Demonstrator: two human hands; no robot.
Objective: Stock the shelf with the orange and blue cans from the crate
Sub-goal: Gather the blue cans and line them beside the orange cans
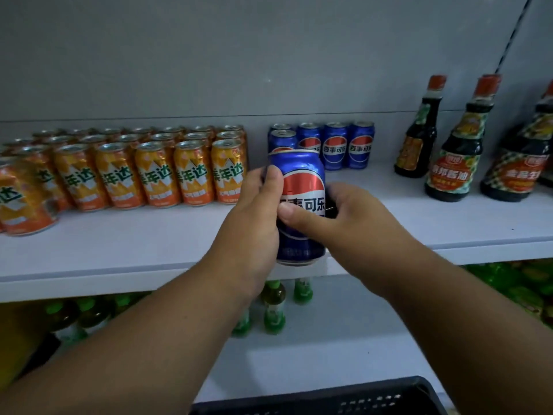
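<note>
Both hands are wrapped round one blue can dead centre: left hand on its 9 o'clock side, right hand at 3, over the shelf edge. Probably full, so hefty, slick metal (dents easily); grip mid-body, not the rim.

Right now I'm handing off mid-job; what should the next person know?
Left hand and right hand both grip one blue can, upright, in front of the shelf.
Done: orange cans fill the left of the shelf in rows; a few blue cans stand at the back.
Left: set this can by the blue ones. Only the crate rim shows, contents hidden.
</note>
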